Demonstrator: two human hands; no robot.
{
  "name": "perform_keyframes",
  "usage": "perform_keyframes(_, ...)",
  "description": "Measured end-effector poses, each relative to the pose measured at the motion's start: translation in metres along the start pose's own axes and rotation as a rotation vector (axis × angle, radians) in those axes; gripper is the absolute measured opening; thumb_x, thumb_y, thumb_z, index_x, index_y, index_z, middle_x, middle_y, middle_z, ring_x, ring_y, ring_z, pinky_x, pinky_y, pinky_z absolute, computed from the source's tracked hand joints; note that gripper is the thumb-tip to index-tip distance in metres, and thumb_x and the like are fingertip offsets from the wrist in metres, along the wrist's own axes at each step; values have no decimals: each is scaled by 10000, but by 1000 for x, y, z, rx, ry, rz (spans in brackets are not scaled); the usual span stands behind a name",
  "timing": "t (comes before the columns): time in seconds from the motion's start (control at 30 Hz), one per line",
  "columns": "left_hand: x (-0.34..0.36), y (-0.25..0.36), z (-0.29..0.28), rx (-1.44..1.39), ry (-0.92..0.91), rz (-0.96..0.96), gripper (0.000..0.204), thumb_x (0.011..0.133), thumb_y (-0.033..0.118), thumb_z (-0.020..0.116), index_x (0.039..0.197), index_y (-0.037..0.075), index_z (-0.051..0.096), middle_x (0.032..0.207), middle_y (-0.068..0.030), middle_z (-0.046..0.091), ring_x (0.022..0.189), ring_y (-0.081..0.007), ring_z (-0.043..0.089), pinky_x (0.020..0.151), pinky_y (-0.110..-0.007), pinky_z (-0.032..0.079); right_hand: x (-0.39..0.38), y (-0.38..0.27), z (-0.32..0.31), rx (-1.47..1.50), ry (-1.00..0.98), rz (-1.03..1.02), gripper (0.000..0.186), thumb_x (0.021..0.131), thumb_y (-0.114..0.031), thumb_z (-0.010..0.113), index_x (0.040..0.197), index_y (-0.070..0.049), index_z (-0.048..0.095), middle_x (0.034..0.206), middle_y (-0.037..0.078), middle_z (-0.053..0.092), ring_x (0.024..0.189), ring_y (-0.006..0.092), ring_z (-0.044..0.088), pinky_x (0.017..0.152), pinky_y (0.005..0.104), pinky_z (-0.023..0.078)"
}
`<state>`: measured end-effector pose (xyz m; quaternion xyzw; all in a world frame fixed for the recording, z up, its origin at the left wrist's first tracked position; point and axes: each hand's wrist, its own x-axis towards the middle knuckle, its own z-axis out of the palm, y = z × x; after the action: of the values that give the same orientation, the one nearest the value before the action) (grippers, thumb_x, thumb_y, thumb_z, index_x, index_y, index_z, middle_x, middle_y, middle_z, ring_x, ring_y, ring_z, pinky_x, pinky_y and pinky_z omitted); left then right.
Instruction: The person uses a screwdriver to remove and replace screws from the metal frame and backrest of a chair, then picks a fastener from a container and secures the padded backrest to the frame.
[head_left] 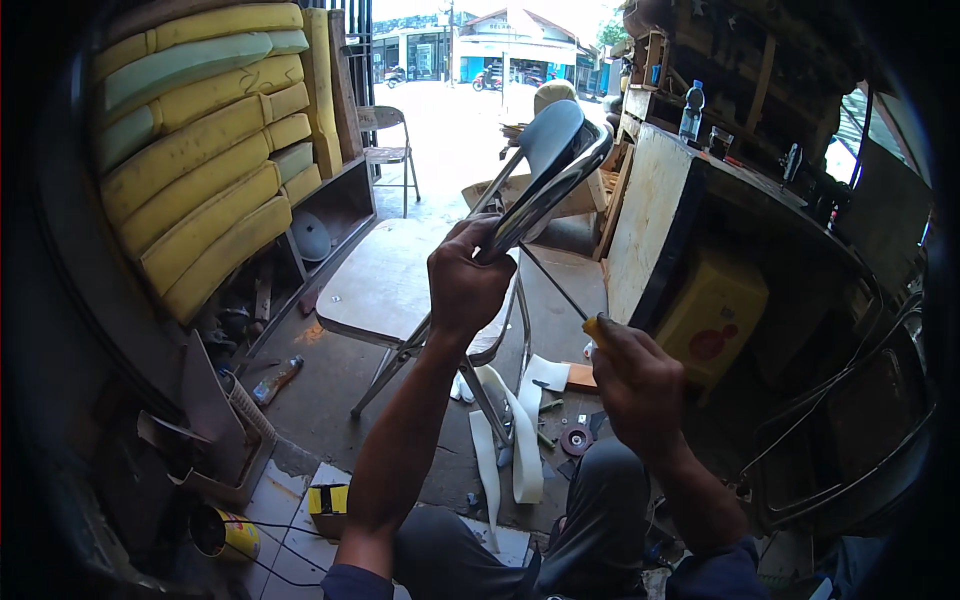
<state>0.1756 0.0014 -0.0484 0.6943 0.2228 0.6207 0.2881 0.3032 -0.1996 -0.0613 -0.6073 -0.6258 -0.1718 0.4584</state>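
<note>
White-seated chair [385, 282] up front; dark backrest [550, 130] tilted at its right side, against metal frame [601, 154]. Left hand [470, 278] clenched round frame's near end; right hand [640, 378] closed on screwdriver [594, 328], tip unclear. Backrest looks in place; fastening seems unfinished, tightening or loosening unclear.

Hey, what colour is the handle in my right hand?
The tool handle is yellow, in the head view.

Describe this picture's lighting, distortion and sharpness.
In the head view, the street is washed out by daylight and the chair seat shows glare; in the head view, shadow lies beneath the counter, whose edge bows; in the head view, the left hand and right hand look fairly clear.
</note>
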Motion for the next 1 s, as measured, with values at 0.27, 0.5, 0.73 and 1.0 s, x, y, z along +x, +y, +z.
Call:
perform_keyframes(0.27,-8,7,11,165,86,-167,350,775,47,630,1111,9,724,759,-94,727,683,-96,641,664,-293,519,-6,-3,15,-224,48,-210,356,858,-16,708,1198,84,673,1013,222,725,794,327,752,693,400,620)
perform_keyframes(0.5,-5,7,23,231,163,-226,252,792,104,641,1017,79,753,801,-153,733,758,-319,736,724,-412,547,-6,-8,11,-258,11,-136,388,832,16,727,1214,74,682,1038,224,729,877,347,755,703,396,621)
perform_keyframes(0.73,-8,10,27,179,175,-243,209,786,91,651,965,86,759,762,-144,725,736,-309,736,699,-406,541,-5,3,10,-285,49,-214,336,868,-9,715,1193,73,688,994,187,733,709,263,727,606,331,588)
perform_keyframes(1.0,-1,1,19,208,170,-158,223,755,47,634,948,52,745,698,-121,693,655,-209,678,663,-355,512,29,-5,-23,934,-330,918,433,905,-81,744,1297,18,591,920,96,652,623,113,617,470,260,496)
